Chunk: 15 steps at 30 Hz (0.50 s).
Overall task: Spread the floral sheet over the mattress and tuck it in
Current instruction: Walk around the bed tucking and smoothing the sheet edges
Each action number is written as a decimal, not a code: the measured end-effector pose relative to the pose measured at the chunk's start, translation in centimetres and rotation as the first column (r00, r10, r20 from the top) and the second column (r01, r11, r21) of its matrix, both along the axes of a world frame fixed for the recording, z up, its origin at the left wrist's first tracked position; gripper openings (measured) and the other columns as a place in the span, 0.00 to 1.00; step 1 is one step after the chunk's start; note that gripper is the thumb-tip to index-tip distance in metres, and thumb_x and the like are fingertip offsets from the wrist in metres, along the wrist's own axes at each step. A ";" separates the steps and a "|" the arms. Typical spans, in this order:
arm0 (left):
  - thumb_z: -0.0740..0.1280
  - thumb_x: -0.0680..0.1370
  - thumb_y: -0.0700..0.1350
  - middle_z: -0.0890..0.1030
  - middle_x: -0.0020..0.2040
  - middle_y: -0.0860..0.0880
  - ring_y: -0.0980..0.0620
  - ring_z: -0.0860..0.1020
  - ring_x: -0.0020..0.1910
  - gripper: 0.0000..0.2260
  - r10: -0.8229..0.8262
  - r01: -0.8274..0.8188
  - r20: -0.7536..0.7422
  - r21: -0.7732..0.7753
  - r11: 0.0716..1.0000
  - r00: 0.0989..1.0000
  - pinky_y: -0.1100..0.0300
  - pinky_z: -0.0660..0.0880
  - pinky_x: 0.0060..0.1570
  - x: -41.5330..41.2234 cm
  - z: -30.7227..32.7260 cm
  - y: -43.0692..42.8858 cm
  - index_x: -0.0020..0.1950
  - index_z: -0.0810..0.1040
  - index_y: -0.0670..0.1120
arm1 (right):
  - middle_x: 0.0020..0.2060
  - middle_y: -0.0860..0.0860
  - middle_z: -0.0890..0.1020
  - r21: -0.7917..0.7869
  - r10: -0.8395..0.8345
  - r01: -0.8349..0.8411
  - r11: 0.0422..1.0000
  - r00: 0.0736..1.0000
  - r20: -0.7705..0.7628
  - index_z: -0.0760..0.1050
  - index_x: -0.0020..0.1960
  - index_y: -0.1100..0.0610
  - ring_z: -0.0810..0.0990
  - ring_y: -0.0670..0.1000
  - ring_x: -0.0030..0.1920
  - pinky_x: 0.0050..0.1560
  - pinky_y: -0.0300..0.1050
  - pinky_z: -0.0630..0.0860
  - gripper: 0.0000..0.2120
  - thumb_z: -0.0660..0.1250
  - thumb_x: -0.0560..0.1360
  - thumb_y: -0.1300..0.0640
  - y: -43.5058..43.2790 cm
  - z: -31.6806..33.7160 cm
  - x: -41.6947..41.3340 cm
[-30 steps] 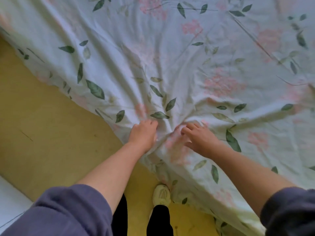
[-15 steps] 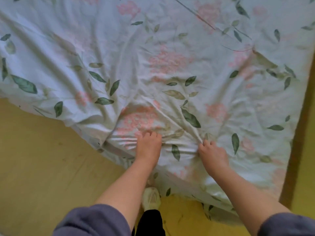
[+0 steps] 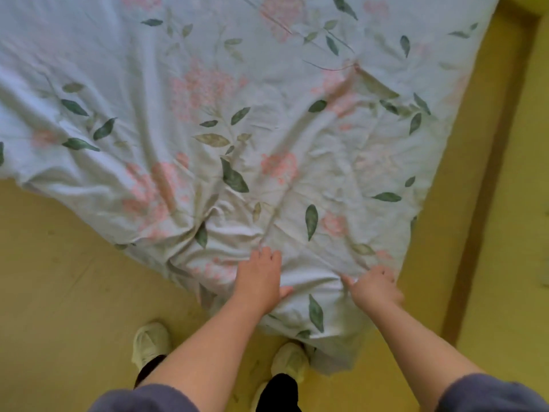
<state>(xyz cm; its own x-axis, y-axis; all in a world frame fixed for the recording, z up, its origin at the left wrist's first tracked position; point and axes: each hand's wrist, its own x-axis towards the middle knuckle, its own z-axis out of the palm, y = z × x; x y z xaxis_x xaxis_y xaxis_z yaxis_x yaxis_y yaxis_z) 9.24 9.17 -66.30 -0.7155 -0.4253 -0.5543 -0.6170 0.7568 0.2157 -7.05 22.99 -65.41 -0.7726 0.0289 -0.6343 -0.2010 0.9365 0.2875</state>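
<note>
View from above of a person's two bare forearms reaching forward onto a floral sheet, pale with pink blossoms and green leaves, which lies spread ahead of both hands and covers the mattress completely, so the mattress itself is hidden. The hands are apart, side by side at the near edge. The left hand lies palm down on the cloth, thumb out to the side, with creases fanning from its fingertips; whether it grips or only presses cannot be told. The right hand has its fingers curled and pinches a bunched fold. Below and between the hands a loose corner of sheet hangs down to a yellow floor, near the person's pale shoes. The step appears to be pulling this corner taut. To do it well, draw both hands evenly toward the body and outward so the wrinkles ahead flatten, then fold the hanging flap under. No containers are in view.
</note>
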 end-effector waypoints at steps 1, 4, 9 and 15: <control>0.62 0.73 0.65 0.69 0.61 0.45 0.44 0.69 0.60 0.31 0.008 -0.008 -0.001 -0.009 1.000 1.000 0.52 0.71 0.52 -1.1 0.0 2.0 0.66 0.63 0.45 | 0.72 0.58 0.61 -0.041 -0.056 0.055 0.998 0.998 -0.017 0.52 0.75 0.63 0.71 0.60 0.66 0.55 0.51 0.72 0.43 0.60 0.75 0.34 0.7 -0.5 -0.6; 0.68 0.71 0.60 0.71 0.56 0.46 0.45 0.71 0.56 0.27 0.013 -0.012 0.031 -0.042 0.999 0.999 0.52 0.71 0.47 -3.7 -1.2 6.6 0.62 0.67 0.44 | 0.67 0.59 0.66 -0.262 -0.247 0.238 0.935 0.969 0.001 0.57 0.72 0.60 0.73 0.63 0.62 0.57 0.56 0.74 0.39 0.67 0.72 0.39 3.1 -2.9 -2.4; 0.63 0.76 0.38 0.76 0.53 0.46 0.45 0.76 0.53 0.09 0.000 0.001 0.012 -0.087 0.996 1.000 0.54 0.71 0.43 -5.5 -1.5 7.8 0.56 0.72 0.46 | 0.53 0.63 0.79 -0.477 -0.410 0.418 0.774 0.903 0.127 0.73 0.53 0.62 0.79 0.63 0.52 0.52 0.55 0.76 0.16 0.65 0.77 0.49 7.5 -4.0 -5.1; 0.57 0.80 0.47 0.78 0.45 0.46 0.43 0.77 0.44 0.06 -0.097 0.118 -0.189 0.105 0.987 0.977 0.55 0.65 0.36 -5.7 -0.3 8.1 0.46 0.69 0.47 | 0.29 0.56 0.76 -0.625 -0.421 0.534 0.569 0.842 0.337 0.68 0.36 0.59 0.74 0.51 0.26 0.25 0.41 0.73 0.13 0.67 0.77 0.58 12.5 -3.0 -7.5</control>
<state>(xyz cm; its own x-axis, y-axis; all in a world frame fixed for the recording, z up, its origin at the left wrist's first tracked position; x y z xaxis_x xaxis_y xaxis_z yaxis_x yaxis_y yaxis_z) 3.50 17.29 -66.56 -0.8475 -0.2813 -0.4502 -0.4752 0.7801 0.4069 -14.56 35.49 -68.40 -0.6804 -0.1066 -0.7250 0.3517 0.8204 -0.4508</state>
